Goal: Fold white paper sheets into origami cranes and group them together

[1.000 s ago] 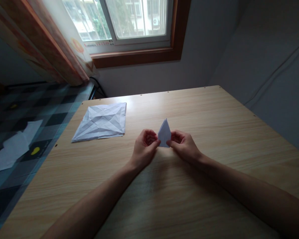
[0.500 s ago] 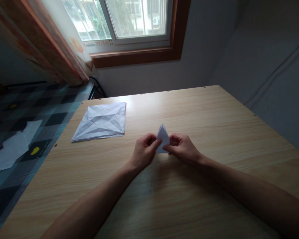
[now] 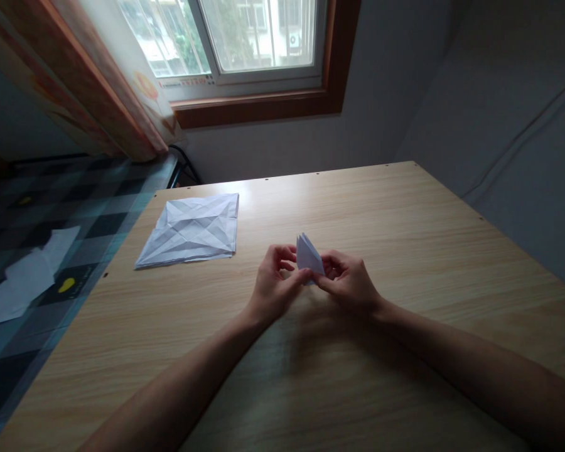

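Note:
A small folded white paper piece (image 3: 307,256), pointed at the top, stands between both my hands just above the wooden table (image 3: 405,226). My left hand (image 3: 274,290) pinches its lower left edge with thumb and fingers curled. My right hand (image 3: 348,284) pinches its lower right side, fingers curled around it. The point of the paper leans a little to the left.
A creased, unfolded white paper sheet (image 3: 191,230) lies flat at the table's far left. Left of the table is a checkered bedspread (image 3: 51,238) with loose white papers (image 3: 23,276). A window (image 3: 245,37) and curtain (image 3: 98,81) stand behind; a wall runs along the right.
The folded paper has sunk lower between my hands and tilted to the left. Both hands have closed in nearer to each other around its base.

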Tool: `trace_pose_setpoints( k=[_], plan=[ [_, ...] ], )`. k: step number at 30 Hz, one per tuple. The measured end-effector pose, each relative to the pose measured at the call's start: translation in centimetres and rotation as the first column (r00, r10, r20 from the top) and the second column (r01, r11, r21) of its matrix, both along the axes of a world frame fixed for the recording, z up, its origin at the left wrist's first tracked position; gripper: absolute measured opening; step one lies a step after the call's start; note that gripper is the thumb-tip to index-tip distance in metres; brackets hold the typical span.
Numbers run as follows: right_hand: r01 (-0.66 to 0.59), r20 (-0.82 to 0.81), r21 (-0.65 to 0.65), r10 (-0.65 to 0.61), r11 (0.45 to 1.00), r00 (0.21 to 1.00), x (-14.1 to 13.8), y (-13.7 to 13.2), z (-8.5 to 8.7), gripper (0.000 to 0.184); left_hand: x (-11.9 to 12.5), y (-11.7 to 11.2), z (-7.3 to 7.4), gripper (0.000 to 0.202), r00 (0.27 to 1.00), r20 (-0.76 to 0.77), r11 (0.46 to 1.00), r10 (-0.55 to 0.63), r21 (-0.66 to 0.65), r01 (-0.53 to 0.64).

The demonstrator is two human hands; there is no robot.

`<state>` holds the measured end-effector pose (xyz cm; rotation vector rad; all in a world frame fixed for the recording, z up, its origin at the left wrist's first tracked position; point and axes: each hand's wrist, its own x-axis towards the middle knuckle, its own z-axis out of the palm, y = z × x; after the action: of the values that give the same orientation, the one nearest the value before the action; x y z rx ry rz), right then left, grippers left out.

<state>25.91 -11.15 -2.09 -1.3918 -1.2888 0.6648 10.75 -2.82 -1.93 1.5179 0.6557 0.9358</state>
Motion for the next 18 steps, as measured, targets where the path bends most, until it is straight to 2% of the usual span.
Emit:
trace_pose_setpoints(
  k=[4, 8, 13, 18],
  plan=[
    [-0.057, -0.032, 0.011, 0.058, 0.998, 0.998, -0.24, -0.26, -0.04, 0.029, 0.07, 0.26, -0.07, 0.043, 0.977, 0.176, 0.963, -0.124, -0.215, 0.161],
    [-0.114, -0.122, 0.045, 0.119, 0.992, 0.985, -0.09, -0.37, 0.08, 0.033, -0.22, 0.5, 0.17, 0.044, 0.96, 0.227, 0.921, -0.165, -0.313, 0.232],
    [-0.033, -0.18, 0.144, 0.059, 0.989, 0.982, 0.25, -0.27, 0.38, 0.029, -0.5, 0.65, 0.34, 0.041, 0.932, 0.242, 0.861, -0.272, -0.371, 0.347],
    [-0.026, -0.119, 0.184, 0.049, 0.983, 0.992, 0.32, -0.24, 0.48, 0.036, -0.56, 0.75, 0.21, 0.039, 0.926, 0.207, 0.859, -0.316, -0.352, 0.372]
  ],
)
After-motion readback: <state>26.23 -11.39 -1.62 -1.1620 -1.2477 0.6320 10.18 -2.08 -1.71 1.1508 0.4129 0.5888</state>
